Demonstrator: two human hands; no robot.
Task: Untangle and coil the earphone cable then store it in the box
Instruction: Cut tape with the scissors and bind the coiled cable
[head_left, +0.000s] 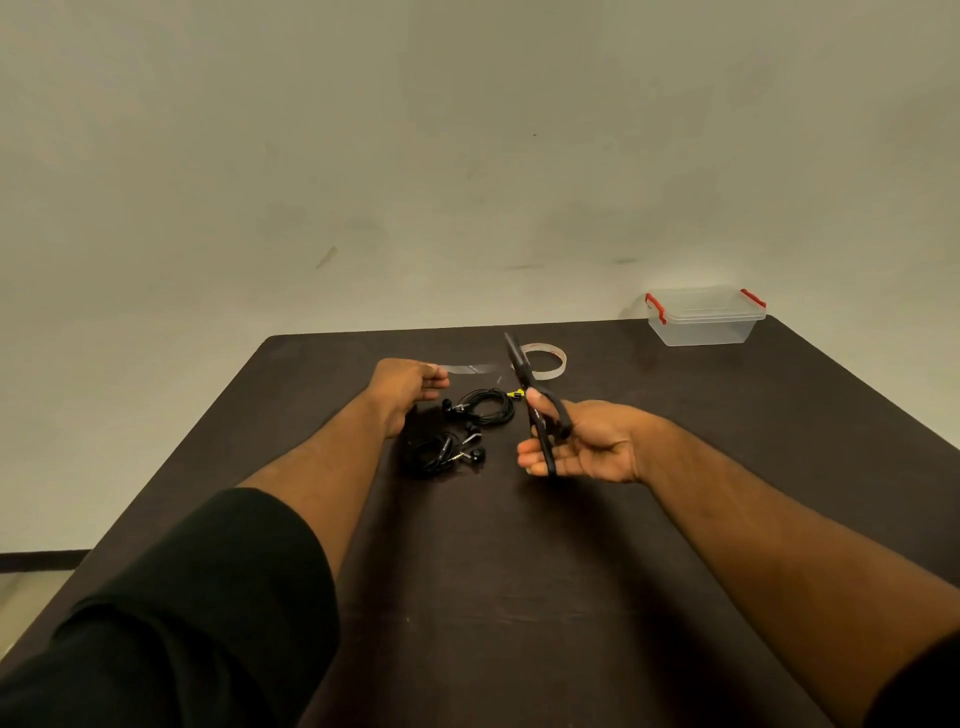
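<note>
Here, in the head view, the left hand (410, 382) pinches the free end of a strip of clear tape (470, 369), drawn taut from the tape roll (545, 360) lying on the dark desk (675, 467). The right hand (582, 447) holds black scissors (535, 400), fingers through the handles, with the blades pointing up and away toward the strip close to the roll. Whether the blades are parted I cannot tell.

Beneath the strip lies a coiled earphone cable (485, 407), already a neat loop, and nearer the person a second, looser bundle of earphones (441, 451). The clear box (704, 317) with red clips stands at the far right corner of the desk, well apart from both hands, its lid seemingly on.

The step in hand looks to be cutting a piece of tape to bind the coil. To do it well, keep the strip tight, bring the blades square across it close to the roll, and cut in one clean snip so the piece does not curl onto itself or stick to the cable below.
</note>
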